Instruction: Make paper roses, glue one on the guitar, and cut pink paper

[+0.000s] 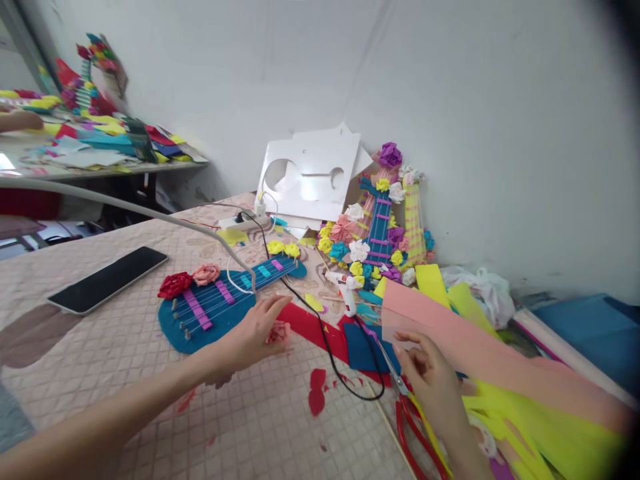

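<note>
Forearm (135,393) extended, the left hand (255,331) clasps 1 pink flower (279,333), partly hidden, beside the blue guitar (220,310) on the tabletop (250,420); the right hand (427,367) curls near the scissors (400,385), its grip unclear.

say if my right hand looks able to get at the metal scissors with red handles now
Probably yes: the metal scissors lie close beside the right hand and look mostly uncovered, so it would likely just need to draw back a little.

A craft room, shown by tables strewn with coloured paper (500,360), scissors (405,400) and paper flowers (343,229).
</note>
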{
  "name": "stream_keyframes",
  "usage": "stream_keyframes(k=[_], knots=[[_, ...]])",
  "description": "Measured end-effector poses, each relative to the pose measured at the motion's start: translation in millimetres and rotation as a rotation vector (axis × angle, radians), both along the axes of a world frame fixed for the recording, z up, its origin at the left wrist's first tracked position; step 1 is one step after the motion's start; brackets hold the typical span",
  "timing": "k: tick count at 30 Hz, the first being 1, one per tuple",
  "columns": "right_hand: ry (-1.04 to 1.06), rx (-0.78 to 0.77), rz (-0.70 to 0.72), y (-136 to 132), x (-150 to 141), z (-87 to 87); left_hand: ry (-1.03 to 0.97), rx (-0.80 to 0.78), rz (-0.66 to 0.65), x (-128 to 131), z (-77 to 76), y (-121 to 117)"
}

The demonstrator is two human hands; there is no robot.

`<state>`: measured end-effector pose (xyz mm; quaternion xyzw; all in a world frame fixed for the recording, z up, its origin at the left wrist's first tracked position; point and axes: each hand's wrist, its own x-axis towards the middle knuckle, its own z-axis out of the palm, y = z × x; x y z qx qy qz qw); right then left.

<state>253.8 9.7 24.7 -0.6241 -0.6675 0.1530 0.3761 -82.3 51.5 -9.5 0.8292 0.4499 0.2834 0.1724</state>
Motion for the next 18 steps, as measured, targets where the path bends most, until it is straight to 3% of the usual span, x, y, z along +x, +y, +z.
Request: stream_keyframes(k=[2, 5, 10, 18], knots=[[0.005, -0.01, 0.018, -3, -4, -1.4, 0.04, 0.039, 0.037, 0, 7.4, 12], [0.006, -0.034, 0.032, -8, -10, -1.3, 0.164, 0.055, 0.194, -2, 18.0, 40], [0.028, -0.053, 0.049, -12, -18, -2.3, 0.476, -0.058, 0.447, -7, 26.8, 80], [0.017, -0.133, 0.159, 12, -27, -7.6, 0.507, -0.117, 0.476, -11, 26.2, 82]])
